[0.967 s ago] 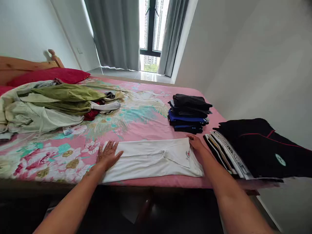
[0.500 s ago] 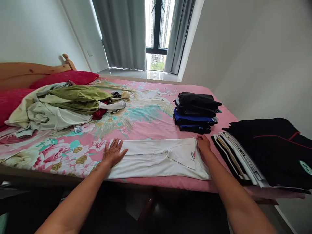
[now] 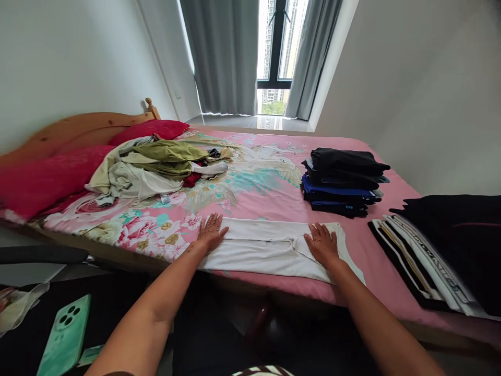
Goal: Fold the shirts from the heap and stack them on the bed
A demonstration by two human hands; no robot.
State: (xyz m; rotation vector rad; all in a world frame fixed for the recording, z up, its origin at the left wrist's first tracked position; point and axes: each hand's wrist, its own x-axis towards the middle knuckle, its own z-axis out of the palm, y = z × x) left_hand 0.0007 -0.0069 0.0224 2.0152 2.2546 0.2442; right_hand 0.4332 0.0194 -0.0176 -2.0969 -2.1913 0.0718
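Observation:
A white shirt (image 3: 254, 256), folded into a long strip, lies along the front edge of the bed. My left hand (image 3: 212, 231) rests flat with fingers spread on its left end. Toward the collar end, my right hand (image 3: 322, 244) also presses flat on the cloth, fingers apart, covering the small chest print. Just beyond my right hand stands a stack of folded dark clothes (image 3: 340, 180), black with some blue.
A pile of folded shirts (image 3: 422, 261) lies at the right, black garments beside it. Loose olive and cream clothes (image 3: 152, 167) are heaped at the left near red pillows (image 3: 58, 177). A green phone (image 3: 66, 334) lies low at the left.
My right hand has let go of the shirt's right end and now lies flat nearer its middle. My left hand stays on the left end. The view has swung left.

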